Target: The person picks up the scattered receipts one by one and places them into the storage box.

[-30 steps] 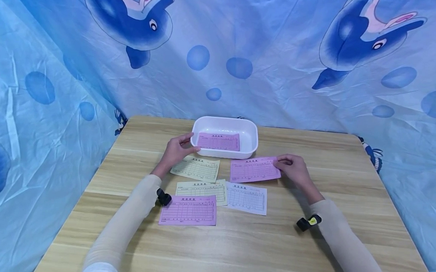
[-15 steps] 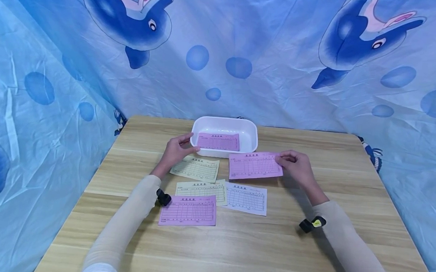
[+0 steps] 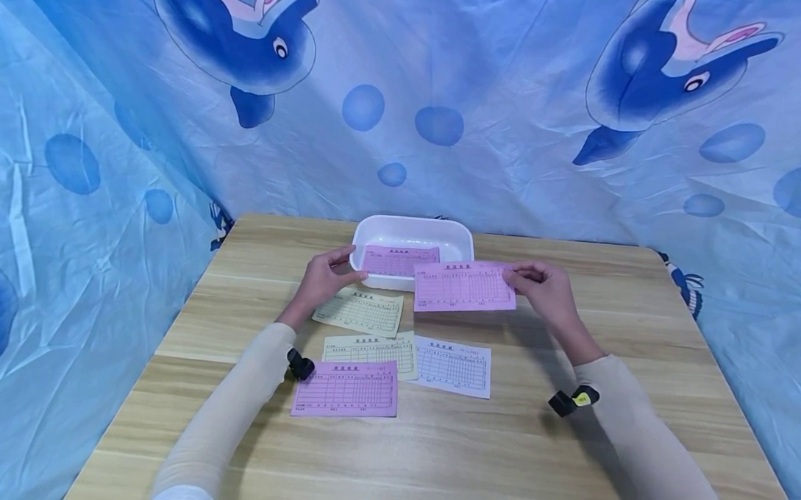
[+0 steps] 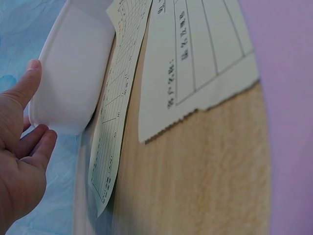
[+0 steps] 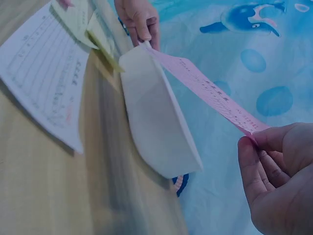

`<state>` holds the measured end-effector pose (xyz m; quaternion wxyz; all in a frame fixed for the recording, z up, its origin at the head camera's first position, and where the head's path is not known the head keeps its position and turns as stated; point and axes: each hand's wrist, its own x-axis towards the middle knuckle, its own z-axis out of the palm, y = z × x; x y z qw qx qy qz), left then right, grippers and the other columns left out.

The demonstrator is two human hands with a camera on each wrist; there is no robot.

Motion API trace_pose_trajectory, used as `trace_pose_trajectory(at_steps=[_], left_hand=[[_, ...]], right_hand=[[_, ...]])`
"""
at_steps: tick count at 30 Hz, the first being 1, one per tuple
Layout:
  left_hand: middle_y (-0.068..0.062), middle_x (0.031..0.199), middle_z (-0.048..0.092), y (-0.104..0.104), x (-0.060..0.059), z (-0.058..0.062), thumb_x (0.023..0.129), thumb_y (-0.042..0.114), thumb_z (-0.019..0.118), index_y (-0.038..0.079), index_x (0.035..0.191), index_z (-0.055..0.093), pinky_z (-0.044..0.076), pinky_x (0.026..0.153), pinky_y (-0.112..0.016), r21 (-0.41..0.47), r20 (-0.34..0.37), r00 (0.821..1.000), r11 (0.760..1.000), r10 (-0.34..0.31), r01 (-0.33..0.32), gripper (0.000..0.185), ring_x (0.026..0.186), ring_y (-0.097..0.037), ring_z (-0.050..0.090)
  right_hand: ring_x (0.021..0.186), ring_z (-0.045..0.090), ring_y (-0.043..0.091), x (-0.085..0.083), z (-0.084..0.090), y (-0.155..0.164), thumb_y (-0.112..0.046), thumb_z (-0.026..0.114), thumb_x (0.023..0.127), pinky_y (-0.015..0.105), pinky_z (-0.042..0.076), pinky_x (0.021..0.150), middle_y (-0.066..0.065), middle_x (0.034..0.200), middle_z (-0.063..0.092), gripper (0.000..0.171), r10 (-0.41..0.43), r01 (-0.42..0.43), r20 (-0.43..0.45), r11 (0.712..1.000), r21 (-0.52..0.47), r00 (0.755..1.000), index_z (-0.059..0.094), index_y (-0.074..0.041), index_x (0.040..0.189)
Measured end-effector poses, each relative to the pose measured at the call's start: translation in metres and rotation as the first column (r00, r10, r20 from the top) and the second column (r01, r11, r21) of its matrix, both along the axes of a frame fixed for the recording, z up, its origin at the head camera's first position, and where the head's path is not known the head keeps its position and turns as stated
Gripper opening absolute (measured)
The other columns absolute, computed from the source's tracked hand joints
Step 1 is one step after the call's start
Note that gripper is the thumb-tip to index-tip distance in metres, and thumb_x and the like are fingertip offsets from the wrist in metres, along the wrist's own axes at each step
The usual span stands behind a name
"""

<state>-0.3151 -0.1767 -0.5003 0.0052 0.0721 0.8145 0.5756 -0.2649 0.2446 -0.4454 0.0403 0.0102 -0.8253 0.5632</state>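
A pink receipt slip (image 3: pixel 464 287) is pinched at its right end between the thumb and fingers of my right hand (image 3: pixel 546 295). It is raised off the table and overlaps the front right of a white plastic box (image 3: pixel 455 253) in the head view. My left hand (image 3: pixel 323 280) holds the box at its left end, thumb (image 4: pixel 30 81) and fingers at the rim. Inside the box lies another pink slip (image 3: pixel 387 260), partly covered by the raised one. The right wrist view shows the held slip (image 5: pixel 208 90) stretching over the box (image 5: pixel 156 112).
In front of the box lie a pale yellow slip (image 3: pixel 361 312), a second yellow slip (image 3: pixel 403 357), a white slip (image 3: pixel 454 368) and a pink slip (image 3: pixel 345 389), some overlapping. The wooden table (image 3: pixel 473 458) ends at a blue dolphin-print cloth (image 3: pixel 522 188).
My right hand has lifted the pink slip off the table and moved it away from me, up toward the box. My left hand has stayed on the box.
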Motion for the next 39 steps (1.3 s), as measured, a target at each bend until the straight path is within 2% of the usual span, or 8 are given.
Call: trace_pose_trajectory(at_steps=[7,13,23,29,35,39], left_hand=[[-0.017,0.142,0.061,-0.001,-0.001,-0.001,0.082,0.035,0.088,0.008,0.147,0.055,0.053,0.107,-0.040,-0.020,-0.001,1.000,1.000,0.003,-0.003,0.078,0.130,-0.031,0.060],[-0.015,0.142,0.061,0.000,0.000,0.000,0.082,0.034,0.088,0.008,0.147,0.055,0.053,0.107,-0.037,-0.018,-0.001,1.000,1.000,0.003,-0.003,0.077,0.129,-0.030,0.060],[-0.018,0.144,0.059,0.000,0.000,0.000,0.084,0.029,0.087,0.006,0.148,0.054,0.053,0.107,-0.039,-0.024,0.004,1.000,1.000,0.002,-0.001,0.075,0.130,-0.031,0.060],[-0.018,0.143,0.060,0.000,-0.001,0.000,0.085,0.029,0.087,0.005,0.147,0.055,0.053,0.108,-0.039,-0.023,0.004,1.000,1.000,0.005,-0.005,0.074,0.130,-0.031,0.060],[-0.018,0.144,0.059,-0.001,0.000,0.000,0.082,0.035,0.088,0.005,0.147,0.054,0.053,0.107,-0.039,-0.013,0.004,1.000,1.000,-0.001,0.001,0.079,0.131,-0.031,0.059],[-0.019,0.145,0.058,-0.001,0.000,0.000,0.083,0.034,0.088,0.004,0.147,0.054,0.053,0.107,-0.040,-0.009,0.005,1.000,1.000,-0.006,0.006,0.079,0.132,-0.032,0.058]], right_hand=[[0.084,0.070,0.008,-0.012,0.012,-0.013,-0.019,0.075,0.096,0.022,0.063,0.075,-0.001,0.094,0.072,0.029,-0.008,0.005,-0.048,0.998,-0.060,0.999,0.072,0.003,0.113],[0.081,0.072,0.007,-0.024,0.018,-0.025,-0.018,0.077,0.094,0.022,0.064,0.074,-0.002,0.092,0.075,0.030,-0.035,0.024,-0.074,0.989,-0.147,0.997,0.072,0.005,0.113],[0.080,0.073,0.008,-0.051,0.017,-0.044,-0.012,0.078,0.092,0.022,0.063,0.073,-0.003,0.089,0.075,0.030,-0.060,0.050,-0.031,0.964,-0.262,0.998,0.071,0.008,0.114],[0.081,0.072,0.009,-0.067,0.014,-0.058,-0.010,0.079,0.091,0.022,0.064,0.072,0.007,0.096,0.076,0.027,-0.080,0.075,-0.007,0.960,-0.271,0.997,0.073,0.005,0.113],[0.079,0.071,0.007,-0.082,0.010,-0.074,-0.008,0.078,0.092,0.024,0.064,0.073,0.016,0.099,0.076,0.027,-0.076,0.071,-0.016,0.971,-0.229,0.997,0.073,0.007,0.113],[0.078,0.071,0.008,-0.090,0.008,-0.085,-0.008,0.078,0.091,0.024,0.064,0.073,0.022,0.104,0.075,0.025,-0.091,0.087,-0.008,0.974,-0.207,0.996,0.074,0.007,0.111]])
